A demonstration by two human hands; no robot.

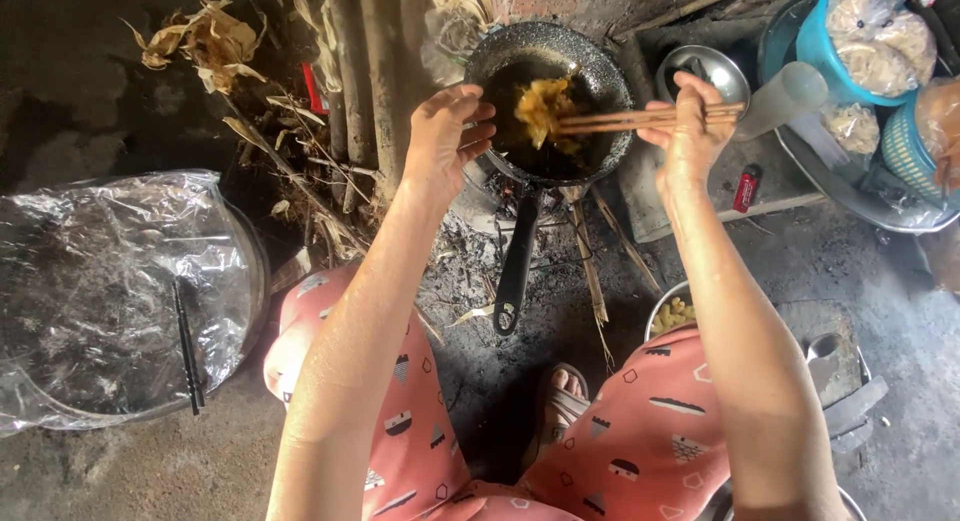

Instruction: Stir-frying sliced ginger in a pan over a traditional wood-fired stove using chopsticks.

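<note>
Dark speckled metal marks the frying pan (548, 101), which sits over a low fire on the ground near the top middle of the head view, its long black handle (517, 266) pointing back toward the person's knees. Oil fills the pan, and a clump of golden fried food (541, 108) sits in it, slightly left of centre.

The right hand (690, 131) is just off the pan's right rim, fingers closed around a pair of wooden chopsticks (650, 118). The sticks reach leftward over the rim and their tips touch the fried food. The left hand (446, 133) hovers at the pan's left rim, fingers loosely curled and holding nothing; whether it touches the rim I cannot tell.

A small metal bowl (704, 73) lies beyond the right hand, with a red lighter (746, 190) on the ground below it. A bowl of pale yellow pieces (672, 314) shows beside the right forearm. Far left, a round tray under clear plastic (110, 291) carries a pair of black chopsticks (188, 349). Blue baskets (860, 41) of bagged food stand at the top right corner.
</note>
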